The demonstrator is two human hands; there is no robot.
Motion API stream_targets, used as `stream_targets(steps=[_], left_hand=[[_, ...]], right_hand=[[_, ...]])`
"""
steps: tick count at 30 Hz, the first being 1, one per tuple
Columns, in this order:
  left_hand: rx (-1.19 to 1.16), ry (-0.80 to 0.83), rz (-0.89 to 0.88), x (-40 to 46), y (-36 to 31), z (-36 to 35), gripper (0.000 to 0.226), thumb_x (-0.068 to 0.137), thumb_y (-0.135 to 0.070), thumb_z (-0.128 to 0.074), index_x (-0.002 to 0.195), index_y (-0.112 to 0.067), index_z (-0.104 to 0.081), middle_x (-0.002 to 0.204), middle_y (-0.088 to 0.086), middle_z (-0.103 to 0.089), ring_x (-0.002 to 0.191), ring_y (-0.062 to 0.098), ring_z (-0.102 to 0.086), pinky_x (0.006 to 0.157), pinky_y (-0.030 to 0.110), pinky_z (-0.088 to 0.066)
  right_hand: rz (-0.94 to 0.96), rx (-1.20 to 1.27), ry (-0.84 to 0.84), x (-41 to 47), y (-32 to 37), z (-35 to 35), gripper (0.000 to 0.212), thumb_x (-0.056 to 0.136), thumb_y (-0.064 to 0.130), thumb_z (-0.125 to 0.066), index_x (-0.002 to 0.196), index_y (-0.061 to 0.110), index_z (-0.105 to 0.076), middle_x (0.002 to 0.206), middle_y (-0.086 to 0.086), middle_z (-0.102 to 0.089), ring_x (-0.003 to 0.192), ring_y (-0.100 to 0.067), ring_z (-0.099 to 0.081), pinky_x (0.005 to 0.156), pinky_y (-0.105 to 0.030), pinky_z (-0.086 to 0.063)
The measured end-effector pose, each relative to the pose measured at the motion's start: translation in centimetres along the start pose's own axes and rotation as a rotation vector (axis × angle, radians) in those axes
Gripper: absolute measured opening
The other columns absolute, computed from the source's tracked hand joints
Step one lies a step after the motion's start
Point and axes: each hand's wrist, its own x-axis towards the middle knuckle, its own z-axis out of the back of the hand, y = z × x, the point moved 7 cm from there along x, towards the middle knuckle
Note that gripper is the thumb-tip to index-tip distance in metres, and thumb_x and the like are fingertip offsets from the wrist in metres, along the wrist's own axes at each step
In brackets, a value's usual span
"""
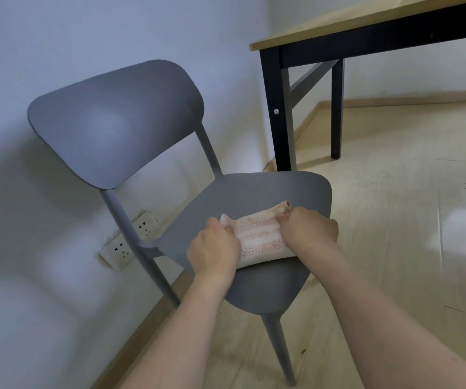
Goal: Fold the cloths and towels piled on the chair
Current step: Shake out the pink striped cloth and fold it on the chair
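Both hands, left (pixel 213 249) and right (pixel 309 227), reach forward, fingers curled.

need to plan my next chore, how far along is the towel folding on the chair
Done: the pink-striped towel already lies as a compact folded rectangle on the grey chair seat. In hand: the left hand and right hand each pinch one end of it, apparently finishing or squaring the fold. Left: no other cloths show on the chair, so this looks like the last piece in view.

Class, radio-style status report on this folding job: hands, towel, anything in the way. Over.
Left hand and right hand both pinching the striped towel. Towel folded small, flat on chair seat. Nothing in the way.
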Motion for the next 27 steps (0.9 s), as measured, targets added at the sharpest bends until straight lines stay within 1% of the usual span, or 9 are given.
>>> stream_targets(steps=[2, 4, 6, 9, 11, 14, 22, 24, 27], left_hand=[[0.037, -0.019, 0.014, 0.1, 0.8, -0.1, 0.018, 0.092, -0.015, -0.039, 0.108, -0.010, -0.046, 0.112, 0.012, -0.058, 0.104, 0.034, -0.049, 0.078, 0.038, -0.038], [0.095, -0.039, -0.031, 0.4, 1.2, 0.3, 0.043, 0.083, -0.005, -0.042, 0.124, -0.015, -0.043, 0.122, 0.010, -0.048, 0.112, 0.032, -0.041, 0.089, 0.037, -0.035], [0.135, -0.086, -0.227, 0.5, -0.3, 0.7, 0.064, 0.076, 0.000, -0.045, 0.136, -0.020, -0.037, 0.134, 0.008, -0.038, 0.122, 0.029, -0.034, 0.099, 0.036, -0.031], [0.009, 0.122, -0.522, -0.2, -3.2, -1.0, 0.046, 0.093, -0.011, -0.040, 0.139, -0.018, -0.042, 0.144, 0.004, -0.040, 0.132, 0.024, -0.033, 0.109, 0.035, -0.028], [-0.081, 0.388, -0.491, -0.6, -2.8, -3.0, 0.047, 0.102, -0.034, -0.028, 0.145, -0.018, -0.036, 0.150, 0.002, -0.039, 0.138, 0.020, -0.030, 0.115, 0.034, -0.023], [-0.040, 0.521, -0.385, -0.3, -1.0, -4.2, 0.064, 0.099, -0.056, -0.018, 0.152, -0.021, -0.019, 0.159, 0.000, -0.020, 0.146, 0.016, -0.015, 0.120, 0.038, -0.011], [0.422, 0.440, -0.489, -0.1, -3.6, -2.3, 0.058, 0.100, -0.032, -0.016, 0.154, -0.017, 0.001, 0.162, 0.001, -0.004, 0.149, 0.021, 0.002, 0.118, 0.050, 0.008], [0.375, 0.382, -0.583, -0.1, -5.6, -2.2, 0.062, 0.097, -0.023, -0.023, 0.154, -0.017, 0.001, 0.162, 0.001, -0.006, 0.149, 0.021, 0.000, 0.118, 0.050, 0.006], [0.093, 0.495, -0.532, -0.7, -5.7, -3.7, 0.056, 0.099, -0.030, -0.022, 0.154, -0.020, -0.013, 0.161, -0.001, -0.015, 0.147, 0.015, -0.011, 0.120, 0.042, -0.002]], right_hand=[[-0.004, -0.010, -0.035, -0.3, 0.1, 0.2, 0.042, 0.101, 0.042, -0.023, 0.104, 0.014, -0.054, 0.104, -0.007, -0.067, 0.099, -0.027, -0.061, 0.090, -0.038, -0.035], [0.011, 0.007, -0.085, -0.5, 0.1, 0.4, 0.031, 0.100, 0.042, -0.030, 0.106, 0.014, -0.043, 0.106, -0.008, -0.065, 0.102, -0.030, -0.059, 0.089, -0.039, -0.036], [0.007, 0.043, -0.084, -0.5, -0.2, 0.4, 0.031, 0.100, 0.038, -0.036, 0.114, 0.011, -0.040, 0.114, -0.012, -0.059, 0.106, -0.031, -0.057, 0.084, -0.038, -0.039], [-0.019, 0.079, -0.017, -0.5, -0.4, 0.2, 0.031, 0.097, 0.023, -0.042, 0.122, 0.004, -0.040, 0.125, -0.015, -0.047, 0.111, -0.032, -0.054, 0.076, -0.034, -0.039], [-0.022, 0.056, 0.007, -0.6, -0.3, 0.2, 0.032, 0.093, 0.014, -0.043, 0.123, 0.003, -0.039, 0.126, -0.016, -0.045, 0.111, -0.031, -0.054, 0.072, -0.032, -0.037], [-0.009, 0.035, 0.000, -0.8, -0.1, 0.2, 0.032, 0.092, 0.012, -0.041, 0.122, 0.003, -0.038, 0.125, -0.016, -0.044, 0.109, -0.031, -0.053, 0.071, -0.032, -0.037], [-0.070, 0.141, -0.018, 0.0, -1.5, -0.1, 0.041, 0.098, 0.032, -0.028, 0.119, 0.002, -0.046, 0.122, -0.018, -0.053, 0.110, -0.036, -0.053, 0.080, -0.036, -0.040], [-0.069, 0.131, -0.041, 0.3, -1.7, -0.1, 0.047, 0.100, 0.040, -0.024, 0.120, 0.003, -0.046, 0.121, -0.019, -0.054, 0.109, -0.037, -0.054, 0.076, -0.036, -0.038], [-0.061, 0.125, -0.060, 0.5, -1.9, -0.6, 0.048, 0.101, 0.041, -0.023, 0.123, 0.004, -0.044, 0.123, -0.018, -0.053, 0.111, -0.037, -0.053, 0.075, -0.037, -0.037]])
